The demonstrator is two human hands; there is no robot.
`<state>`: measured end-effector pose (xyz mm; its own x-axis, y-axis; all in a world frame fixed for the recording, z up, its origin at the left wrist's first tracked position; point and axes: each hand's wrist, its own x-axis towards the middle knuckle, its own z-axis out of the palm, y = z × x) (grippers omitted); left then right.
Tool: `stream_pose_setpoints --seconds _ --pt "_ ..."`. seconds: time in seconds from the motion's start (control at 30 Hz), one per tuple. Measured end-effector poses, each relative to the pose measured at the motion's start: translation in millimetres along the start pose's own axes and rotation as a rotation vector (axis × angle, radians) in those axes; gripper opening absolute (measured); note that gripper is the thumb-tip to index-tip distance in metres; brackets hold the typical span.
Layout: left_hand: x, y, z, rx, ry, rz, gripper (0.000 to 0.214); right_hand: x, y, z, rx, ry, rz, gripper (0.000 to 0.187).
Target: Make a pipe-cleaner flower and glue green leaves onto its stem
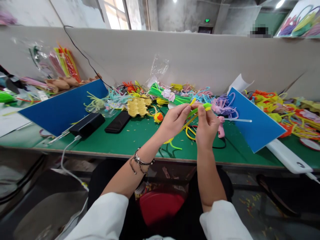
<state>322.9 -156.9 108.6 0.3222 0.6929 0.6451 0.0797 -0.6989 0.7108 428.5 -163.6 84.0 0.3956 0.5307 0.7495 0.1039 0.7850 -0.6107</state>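
Note:
My left hand (175, 119) and my right hand (207, 126) are raised together above the green table (132, 140). Both pinch a bundle of yellow and green pipe cleaners (200, 109). The left fingers are closed on the yellow stems near the top, and the right thumb and fingers grip the green piece. The loose ends hang below my hands toward the table. A beaded bracelet sits on my left wrist.
Two blue boards (62, 108) (255, 120) fence off the work spot. A power bank (87, 124), a black phone (118, 121), a yellow tray (137, 106) and a pink glue gun (221, 128) lie nearby. Heaps of coloured pipe cleaners (220, 101) line the back partition.

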Motion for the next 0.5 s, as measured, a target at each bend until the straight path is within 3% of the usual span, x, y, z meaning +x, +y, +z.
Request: stream_pose_setpoints --seconds 0.1,0.2,0.4,0.5 --pt "0.6 -1.7 3.9 0.091 0.013 0.106 0.036 -0.9 1.1 0.7 -0.062 0.042 0.041 0.024" --pt "0.8 -2.9 4.6 0.198 -0.011 0.167 0.038 -1.3 3.7 0.9 -0.025 -0.010 0.083 0.025" --pt "-1.1 -4.8 -0.4 0.103 -0.114 0.042 0.038 -1.9 5.4 0.4 0.017 -0.135 0.209 0.031" --pt "-4.1 -5.9 -0.3 0.005 -0.140 0.029 0.042 -1.1 3.1 -0.3 0.064 -0.217 0.193 0.033"
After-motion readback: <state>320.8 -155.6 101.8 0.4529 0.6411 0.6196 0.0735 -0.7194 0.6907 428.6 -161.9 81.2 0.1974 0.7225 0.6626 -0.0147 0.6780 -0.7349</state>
